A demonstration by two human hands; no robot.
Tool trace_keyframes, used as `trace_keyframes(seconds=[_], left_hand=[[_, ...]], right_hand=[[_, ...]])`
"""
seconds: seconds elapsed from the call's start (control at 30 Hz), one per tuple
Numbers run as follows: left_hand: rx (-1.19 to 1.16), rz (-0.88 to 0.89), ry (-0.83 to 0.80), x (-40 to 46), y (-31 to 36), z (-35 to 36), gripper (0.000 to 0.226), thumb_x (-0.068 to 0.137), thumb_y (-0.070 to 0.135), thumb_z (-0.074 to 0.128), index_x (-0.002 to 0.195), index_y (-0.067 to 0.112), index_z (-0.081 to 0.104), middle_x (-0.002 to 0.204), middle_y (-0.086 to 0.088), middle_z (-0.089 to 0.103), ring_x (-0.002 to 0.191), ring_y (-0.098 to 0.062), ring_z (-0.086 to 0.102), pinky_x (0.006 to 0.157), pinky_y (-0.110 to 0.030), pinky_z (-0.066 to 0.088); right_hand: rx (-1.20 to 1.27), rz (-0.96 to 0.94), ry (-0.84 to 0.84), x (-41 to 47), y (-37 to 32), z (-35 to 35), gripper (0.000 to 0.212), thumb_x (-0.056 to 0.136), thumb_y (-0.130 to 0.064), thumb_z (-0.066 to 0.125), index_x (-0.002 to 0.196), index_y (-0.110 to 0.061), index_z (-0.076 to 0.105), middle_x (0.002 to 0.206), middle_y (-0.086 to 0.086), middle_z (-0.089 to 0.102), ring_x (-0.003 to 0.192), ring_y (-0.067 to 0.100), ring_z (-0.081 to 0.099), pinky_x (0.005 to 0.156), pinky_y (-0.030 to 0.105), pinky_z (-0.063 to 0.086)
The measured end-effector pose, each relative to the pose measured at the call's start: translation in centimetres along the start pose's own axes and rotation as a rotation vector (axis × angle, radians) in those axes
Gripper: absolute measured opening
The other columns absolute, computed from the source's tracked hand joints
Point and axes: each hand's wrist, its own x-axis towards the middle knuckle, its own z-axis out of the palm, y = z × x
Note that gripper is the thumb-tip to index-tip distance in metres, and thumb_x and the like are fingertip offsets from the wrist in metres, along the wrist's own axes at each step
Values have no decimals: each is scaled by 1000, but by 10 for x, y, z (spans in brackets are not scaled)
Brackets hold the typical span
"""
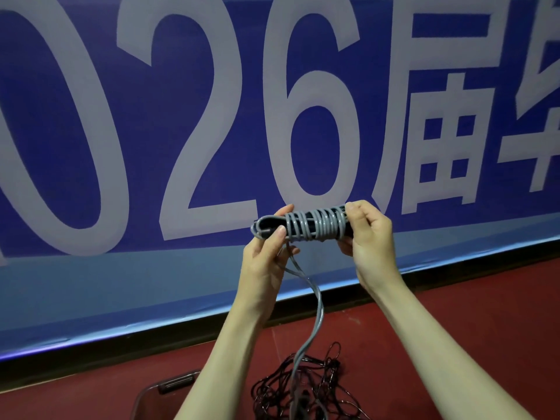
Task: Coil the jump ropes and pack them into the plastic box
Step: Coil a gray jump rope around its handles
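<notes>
I hold a grey jump rope point(315, 226) up in front of me, its cord wound in several turns around its dark handles. My left hand point(266, 253) grips the left end of the bundle, thumb on the front. My right hand point(368, 234) grips the right end with curled fingers. Two loose grey strands hang down from the bundle between my forearms to the floor. A tangle of black jump ropes point(306, 389) lies on the red floor below. The clear plastic box point(157, 389) shows partly at the bottom left, behind my left forearm.
A large blue banner point(212, 116) with big white numerals and characters fills the wall ahead. A black baseboard point(91, 359) runs along its foot above the red floor point(485, 313).
</notes>
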Motion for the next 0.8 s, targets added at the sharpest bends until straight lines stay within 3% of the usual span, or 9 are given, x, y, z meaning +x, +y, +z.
trace_keyframes(seconds=[0.13,0.23,0.3,0.57,0.73,0.8], left_hand=[[-5,-40,48,-2,0,8,33,87,34,62,120,29,62,98,12,70,90,-3,62,78,-18,47],[79,-43,1,-4,1,5,37,81,39,66,117,35,66,105,8,69,92,-9,58,78,-23,44],[89,-60,-43,-4,0,2,39,74,43,70,113,39,69,97,6,66,84,-11,51,74,-25,43],[-143,-165,-91,-4,-9,1,30,81,29,65,111,34,69,86,2,53,64,-9,43,53,-22,38],[-279,-203,-157,-1,-13,1,51,65,42,85,113,35,68,84,1,49,56,-9,36,43,-19,36],[-295,-212,-137,1,-19,-1,52,66,46,83,115,36,68,86,0,43,54,-8,31,41,-18,35]], right_hand=[[-24,-49,-4,-7,5,7,30,103,-19,46,73,-19,50,55,-13,45,52,8,37,47,24,31],[-75,-85,-40,-5,6,2,26,98,-29,45,74,-19,48,56,-13,45,51,7,37,46,24,31],[-130,-114,-69,-3,4,-2,25,96,-33,45,74,-20,48,58,-13,46,53,7,39,48,23,33],[-223,-158,-77,-7,4,2,24,98,-31,47,75,-23,47,60,-9,48,54,12,43,49,28,36],[-212,-154,-36,-12,8,8,25,100,-26,47,75,-24,45,57,-12,46,52,10,41,49,29,35],[-223,-157,-37,-14,10,10,26,103,-20,47,76,-21,45,56,-12,48,50,6,40,48,24,34]])
